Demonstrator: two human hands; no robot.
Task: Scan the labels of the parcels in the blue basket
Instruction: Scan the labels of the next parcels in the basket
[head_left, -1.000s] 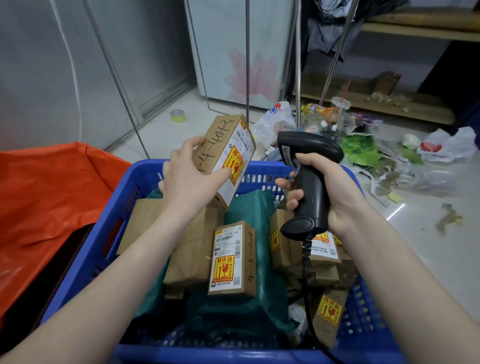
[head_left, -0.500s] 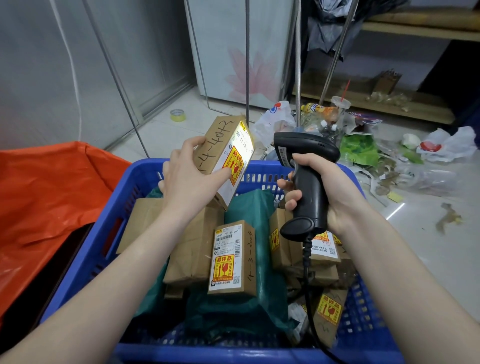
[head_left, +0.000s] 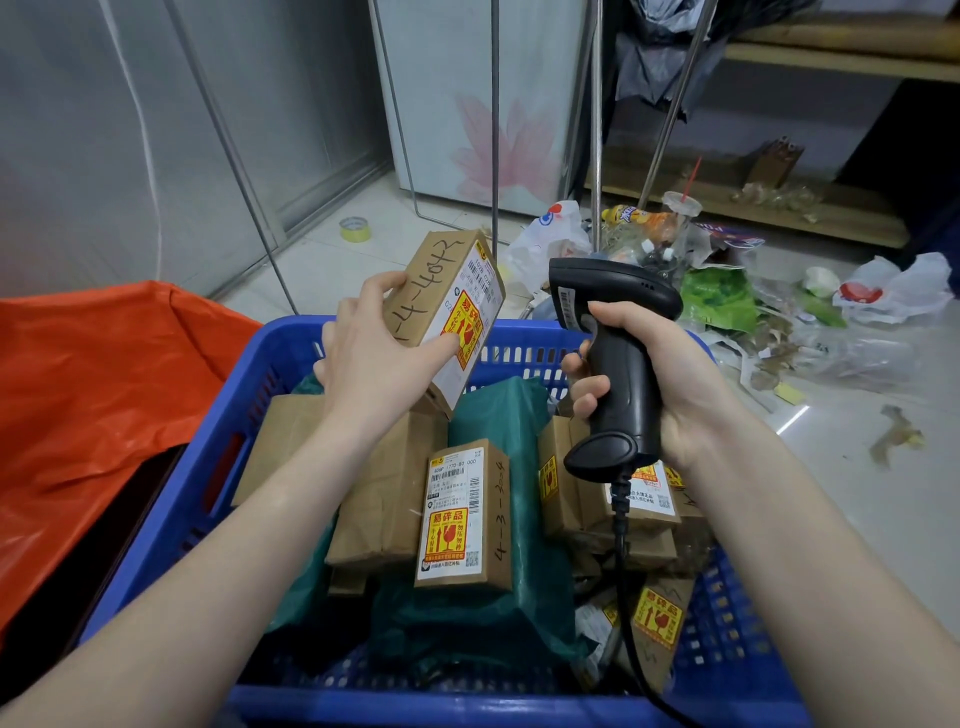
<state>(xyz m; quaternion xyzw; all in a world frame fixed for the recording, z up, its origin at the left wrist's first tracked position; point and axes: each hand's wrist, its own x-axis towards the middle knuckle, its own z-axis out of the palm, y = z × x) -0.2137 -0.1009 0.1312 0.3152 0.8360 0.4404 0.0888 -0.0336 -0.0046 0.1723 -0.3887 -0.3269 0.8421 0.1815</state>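
Note:
My left hand (head_left: 376, 358) holds a small brown cardboard parcel (head_left: 436, 296) above the blue basket (head_left: 218, 467), tilted, its white label with a yellow-and-red fragile sticker turned to the right. My right hand (head_left: 670, 384) grips a black handheld barcode scanner (head_left: 613, 358) by its handle, the scanner's head just right of the held parcel's label. In the basket lie several more brown parcels, one with its label up (head_left: 460, 514), on dark green plastic bags (head_left: 498, 415). The scanner's cord (head_left: 623, 582) runs down into the basket.
An orange sack (head_left: 88, 395) lies to the left of the basket. Plastic bags, bottles and litter (head_left: 727, 291) are strewn on the tiled floor behind and to the right. A tape roll (head_left: 355, 228) sits on the floor near thin metal poles (head_left: 494, 119).
The scanner has shifted slightly left, closer to the held parcel's label. The left hand and its parcel have stayed almost still.

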